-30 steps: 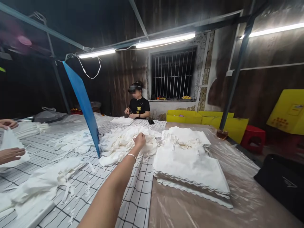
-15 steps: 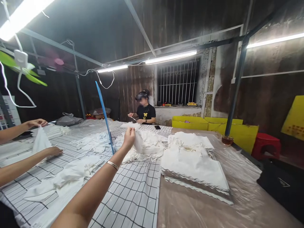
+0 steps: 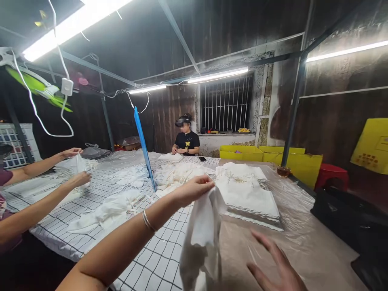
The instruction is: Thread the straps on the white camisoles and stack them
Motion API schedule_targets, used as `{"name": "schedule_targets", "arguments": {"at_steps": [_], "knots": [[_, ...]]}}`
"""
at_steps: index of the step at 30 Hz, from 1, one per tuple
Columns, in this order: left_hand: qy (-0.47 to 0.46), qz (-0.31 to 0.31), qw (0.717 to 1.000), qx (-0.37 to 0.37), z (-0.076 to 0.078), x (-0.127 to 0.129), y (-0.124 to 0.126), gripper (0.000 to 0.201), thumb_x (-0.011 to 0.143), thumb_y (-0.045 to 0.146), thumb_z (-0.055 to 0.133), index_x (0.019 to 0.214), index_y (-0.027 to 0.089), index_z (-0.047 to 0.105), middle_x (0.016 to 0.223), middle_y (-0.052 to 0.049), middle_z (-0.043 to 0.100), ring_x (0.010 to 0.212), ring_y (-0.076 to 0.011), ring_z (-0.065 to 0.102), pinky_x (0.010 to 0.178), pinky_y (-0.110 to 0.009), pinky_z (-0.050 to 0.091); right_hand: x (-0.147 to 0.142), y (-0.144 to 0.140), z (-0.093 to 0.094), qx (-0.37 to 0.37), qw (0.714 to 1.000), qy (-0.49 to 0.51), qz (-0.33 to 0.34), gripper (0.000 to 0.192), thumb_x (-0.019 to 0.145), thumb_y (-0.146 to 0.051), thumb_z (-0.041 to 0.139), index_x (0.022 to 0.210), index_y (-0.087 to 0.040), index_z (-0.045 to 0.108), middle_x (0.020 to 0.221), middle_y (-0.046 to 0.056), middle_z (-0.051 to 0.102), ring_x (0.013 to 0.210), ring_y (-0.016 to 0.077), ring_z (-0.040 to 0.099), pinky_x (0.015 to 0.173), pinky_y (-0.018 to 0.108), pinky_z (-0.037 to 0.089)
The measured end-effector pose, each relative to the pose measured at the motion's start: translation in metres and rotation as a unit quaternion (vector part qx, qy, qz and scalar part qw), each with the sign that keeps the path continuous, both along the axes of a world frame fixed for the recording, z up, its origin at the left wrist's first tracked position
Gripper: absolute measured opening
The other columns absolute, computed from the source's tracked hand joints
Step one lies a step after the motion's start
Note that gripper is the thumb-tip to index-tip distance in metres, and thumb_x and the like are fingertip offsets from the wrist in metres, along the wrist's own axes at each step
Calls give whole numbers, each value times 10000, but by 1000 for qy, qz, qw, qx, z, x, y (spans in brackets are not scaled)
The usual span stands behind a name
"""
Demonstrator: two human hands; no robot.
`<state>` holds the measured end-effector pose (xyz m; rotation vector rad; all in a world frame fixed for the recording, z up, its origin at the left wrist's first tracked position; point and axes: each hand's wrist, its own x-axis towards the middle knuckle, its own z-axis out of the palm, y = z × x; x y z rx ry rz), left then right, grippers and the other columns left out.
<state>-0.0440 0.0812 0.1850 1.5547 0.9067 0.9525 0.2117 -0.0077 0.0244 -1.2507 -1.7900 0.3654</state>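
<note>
My left hand (image 3: pixel 194 190), with a bracelet on its wrist, pinches the top edge of a white cloth piece (image 3: pixel 204 226). The cloth hangs down over the table, its lower end partly in shadow. To the right of it, my right hand (image 3: pixel 280 264) reaches in from the bottom edge with its fingers apart and nothing in them. Beyond the hanging cloth lies a heap of crumpled white cloth (image 3: pixel 178 173). A neat stack of white pieces with scalloped edges (image 3: pixel 248 194) sits to the right of that heap.
At left, a co-worker's hands (image 3: pixel 80 178) hold white cloth. Another person (image 3: pixel 186 139) sits at the far side near a phone (image 3: pixel 202 159). A blue upright bar (image 3: pixel 144 145) stands on the checked tablecloth (image 3: pixel 151 250). A glass cup (image 3: pixel 283 171) is by the post.
My left hand has drawn the white cloth from the heap toward me and to the right. My right hand has come into view. The co-worker at left has lifted their cloth.
</note>
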Motion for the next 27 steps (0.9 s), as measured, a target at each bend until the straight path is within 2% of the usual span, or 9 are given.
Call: {"name": "schedule_targets", "arguments": {"at_steps": [3,5,7,11,14,18,21,25,27], "knots": [[37,-83,996,9,-1,22,-26,465,701,565,749,775,147,559,671,44,496,596,-75,421,553,-204,308,-24,21,40,-29,994,61,86,715,820,-587,628,1414,-228,457,1403,108,487,1290,332,450,1055,459,426],[50,-111,992,15,1,27,-35,441,728,550,732,780,148,557,682,46,489,609,-74,404,561,-209,294,-29,27,62,-91,976,90,175,617,822,-621,613,1260,-187,591,1256,120,591,1166,330,539,986,428,467],[46,-138,989,18,4,24,-37,399,738,503,734,796,149,560,718,35,511,650,-83,432,591,-212,319,-24,30,76,-152,956,121,220,538,802,-658,629,1027,-172,675,1033,99,664,979,303,606,856,371,510],[115,-171,978,36,2,7,-25,361,666,302,774,951,157,606,855,-2,583,780,-130,522,678,-233,396,3,32,85,-210,940,200,179,527,692,-678,754,789,-172,647,782,38,637,735,212,585,640,259,474],[245,-101,959,100,-7,1,-10,367,657,198,717,1015,167,643,845,5,580,758,-138,524,646,-233,394,19,34,88,-239,925,259,142,544,648,-684,791,752,-175,634,701,16,611,627,163,548,555,223,429],[320,23,935,153,-20,0,10,153,635,122,660,786,144,662,725,20,563,708,-134,512,643,-235,383,32,40,99,-240,922,292,91,599,483,-664,882,730,-182,627,706,28,625,628,180,572,517,230,436],[297,55,945,124,-28,-6,28,62,639,177,681,664,143,636,644,22,561,674,-136,508,630,-242,380,44,52,103,-244,910,327,70,577,468,-588,919,763,-191,621,733,28,642,636,184,593,514,237,461],[160,-42,986,4,-36,-14,41,222,662,326,752,702,125,669,656,-15,598,648,-138,523,615,-251,408,64,65,102,-270,890,362,56,466,539,-429,936,801,-186,637,790,26,668,656,165,612,549,228,493],[70,-94,991,-70,-39,-12,42,263,675,357,766,732,115,679,723,-67,642,673,-156,559,643,-272,450,71,71,101,-272,890,361,57,421,572,-385,926,812,-185,643,798,25,669,669,162,614,565,226,498]]}}
